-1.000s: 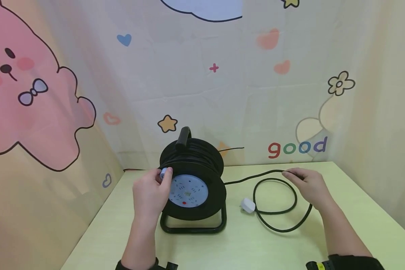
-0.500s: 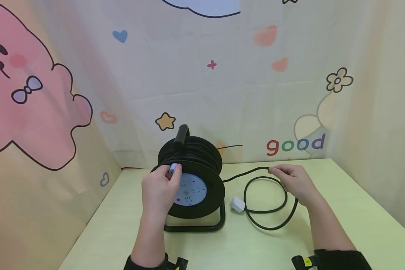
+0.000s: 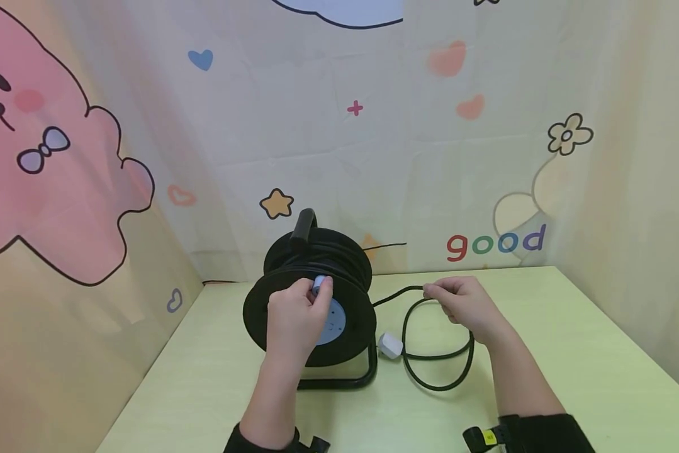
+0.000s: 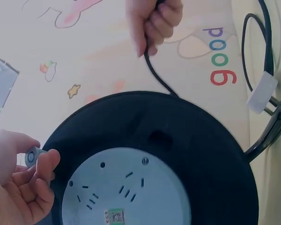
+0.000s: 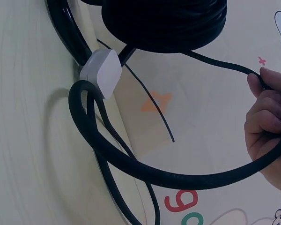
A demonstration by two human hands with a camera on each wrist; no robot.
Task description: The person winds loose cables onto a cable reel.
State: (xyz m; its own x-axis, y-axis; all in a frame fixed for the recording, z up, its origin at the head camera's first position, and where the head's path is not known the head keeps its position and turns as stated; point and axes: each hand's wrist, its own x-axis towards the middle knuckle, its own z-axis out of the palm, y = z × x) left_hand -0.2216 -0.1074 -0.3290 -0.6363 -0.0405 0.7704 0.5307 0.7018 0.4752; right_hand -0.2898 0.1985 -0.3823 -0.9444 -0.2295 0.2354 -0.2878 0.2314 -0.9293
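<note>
A black cable reel (image 3: 260,314) stands on the table, with a pale blue socket panel (image 4: 131,187) on its front disc. My left hand (image 3: 296,314) pinches the small light-blue crank knob (image 3: 318,285) near the top of that disc, covering part of the panel. To the right, my right hand (image 3: 460,305) holds the black cable (image 3: 398,293) between thumb and fingers, a short stretch from where it leaves the reel. Past that hand the cable loops down to the white plug (image 3: 390,345), which sits beside the reel's stand. In the right wrist view the cable runs through the curled fingers (image 5: 267,117).
The pale table (image 3: 203,377) carries the reel's black tubular stand (image 3: 339,382). Behind it hangs a printed curtain (image 3: 316,138). A thin dark wire (image 3: 384,245) shows behind the reel against the curtain.
My left hand has carried the knob rightward along the top of the disc as it turns. My right hand has moved left toward the reel with the cable, and the plug has shifted left.
</note>
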